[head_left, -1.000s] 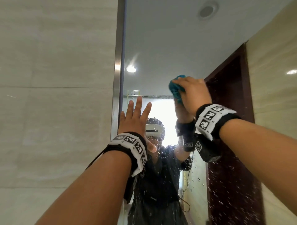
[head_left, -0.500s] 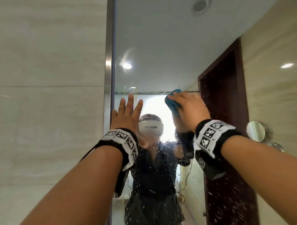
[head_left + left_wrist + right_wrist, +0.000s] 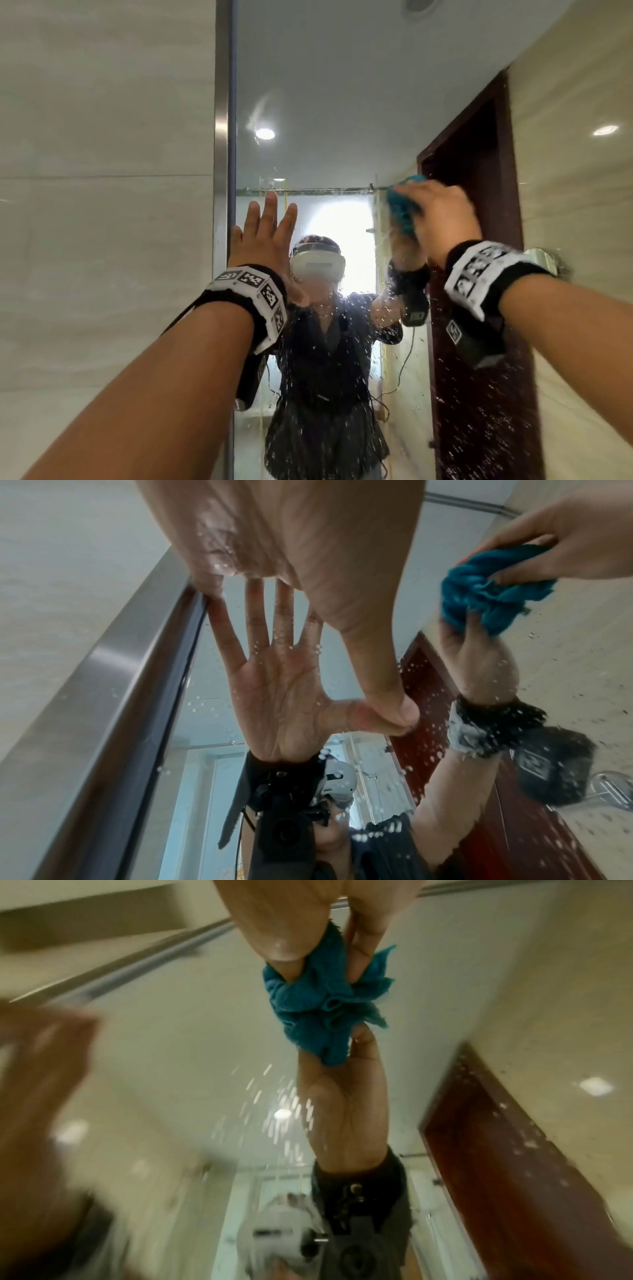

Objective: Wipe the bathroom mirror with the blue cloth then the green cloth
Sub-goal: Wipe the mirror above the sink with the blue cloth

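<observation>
The wall mirror (image 3: 325, 102) is spotted with water drops across its lower half. My right hand (image 3: 442, 212) grips a crumpled blue cloth (image 3: 400, 209) and presses it against the glass at about head height, right of centre. The right wrist view shows the blue cloth (image 3: 318, 1007) bunched between thumb and fingers, meeting its own reflection. My left hand (image 3: 263, 233) lies flat on the glass with fingers spread, just inside the mirror's left edge. From the left wrist, the left hand (image 3: 308, 547) touches its reflection, and the blue cloth (image 3: 479, 588) is at the right. No green cloth is in view.
A brushed steel frame (image 3: 224, 137) runs down the mirror's left side, with a pale tiled wall (image 3: 102, 205) beyond it. Reflected in the glass are a person, a dark wooden door (image 3: 479, 240) and ceiling lights.
My right hand has carried the blue cloth to the right across the glass, away from the left hand. The left hand has stayed flat near the frame.
</observation>
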A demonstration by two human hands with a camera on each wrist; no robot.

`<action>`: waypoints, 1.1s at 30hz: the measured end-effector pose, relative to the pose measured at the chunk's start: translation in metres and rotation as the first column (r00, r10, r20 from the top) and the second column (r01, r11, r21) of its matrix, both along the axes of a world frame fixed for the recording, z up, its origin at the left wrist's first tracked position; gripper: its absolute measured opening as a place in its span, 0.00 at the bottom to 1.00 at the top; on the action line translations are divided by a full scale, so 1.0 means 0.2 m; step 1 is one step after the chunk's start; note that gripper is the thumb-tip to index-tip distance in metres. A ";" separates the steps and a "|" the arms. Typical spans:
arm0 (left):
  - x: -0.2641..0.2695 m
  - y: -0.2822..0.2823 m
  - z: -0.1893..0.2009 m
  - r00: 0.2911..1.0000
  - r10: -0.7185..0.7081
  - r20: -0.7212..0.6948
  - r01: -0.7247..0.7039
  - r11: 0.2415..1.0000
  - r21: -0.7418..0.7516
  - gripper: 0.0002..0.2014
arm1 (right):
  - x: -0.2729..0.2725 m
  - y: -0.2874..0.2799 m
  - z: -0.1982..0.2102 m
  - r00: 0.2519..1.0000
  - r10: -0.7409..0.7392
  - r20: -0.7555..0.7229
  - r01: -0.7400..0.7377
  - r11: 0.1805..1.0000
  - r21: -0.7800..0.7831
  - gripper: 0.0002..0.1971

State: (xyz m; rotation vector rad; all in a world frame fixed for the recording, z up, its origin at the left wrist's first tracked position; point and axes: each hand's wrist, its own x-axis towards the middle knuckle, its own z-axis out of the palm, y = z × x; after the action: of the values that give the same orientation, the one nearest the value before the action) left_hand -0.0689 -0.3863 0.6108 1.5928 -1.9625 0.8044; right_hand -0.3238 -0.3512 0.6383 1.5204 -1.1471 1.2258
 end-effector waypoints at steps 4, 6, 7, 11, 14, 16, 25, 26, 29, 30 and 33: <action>0.00 0.00 0.00 1.000 0.004 0.004 -0.004 1.000 0.006 0.75 | -0.04 -0.01 0.02 0.955 -0.123 0.268 0.119 0.992 0.034 0.25; 0.00 0.00 0.01 1.000 -0.001 0.001 0.001 1.000 0.008 0.74 | 0.10 -0.02 -0.08 0.990 -0.045 0.135 0.045 0.999 0.000 0.23; 0.00 0.01 0.01 1.000 -0.004 0.000 0.004 1.000 0.005 0.75 | 0.16 -0.03 -0.14 1.000 0.005 0.022 -0.005 1.000 0.005 0.20; 0.00 0.01 0.01 1.000 -0.012 -0.007 0.012 1.000 0.008 0.74 | 0.27 -0.16 -0.13 0.960 0.031 -0.277 0.005 0.992 0.129 0.23; 0.01 0.03 0.02 0.999 0.015 0.028 -0.016 1.000 0.023 0.73 | 0.27 -0.19 0.05 0.979 0.034 -0.199 -0.021 0.997 0.071 0.22; 0.01 0.06 0.06 1.000 0.012 0.019 -0.012 1.000 0.027 0.68 | 0.27 -0.17 0.15 0.995 0.045 -0.088 -0.044 0.999 0.014 0.22; 0.01 0.05 0.36 0.997 0.014 -0.074 -0.025 0.988 -0.153 0.69 | 0.40 -0.16 0.08 0.905 -0.038 -0.423 0.048 0.999 0.013 0.27; 0.02 0.04 0.38 0.997 0.016 -0.078 -0.026 0.991 -0.131 0.70 | 0.37 -0.16 0.11 0.889 -0.060 -0.454 0.055 0.998 -0.025 0.26; 0.02 0.02 0.40 0.997 0.001 -0.082 -0.008 0.996 -0.088 0.72 | 0.33 -0.12 0.26 0.935 -0.072 -0.346 0.040 0.994 -0.097 0.17; 0.02 0.03 0.40 0.997 -0.001 -0.082 -0.006 0.997 -0.082 0.73 | 0.32 -0.10 0.33 0.966 -0.042 -0.255 0.024 0.997 -0.073 0.19; 0.02 0.04 0.41 0.997 0.022 -0.075 -0.028 0.996 -0.082 0.74 | 0.35 -0.06 0.54 0.995 -0.034 -0.089 0.034 0.999 -0.001 0.21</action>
State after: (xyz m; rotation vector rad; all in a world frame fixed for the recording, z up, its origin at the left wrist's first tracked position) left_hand -0.0652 -0.3793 0.6936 1.5787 -1.8378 0.8141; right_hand -0.2542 -0.3633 0.7466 1.5351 -1.1103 1.1238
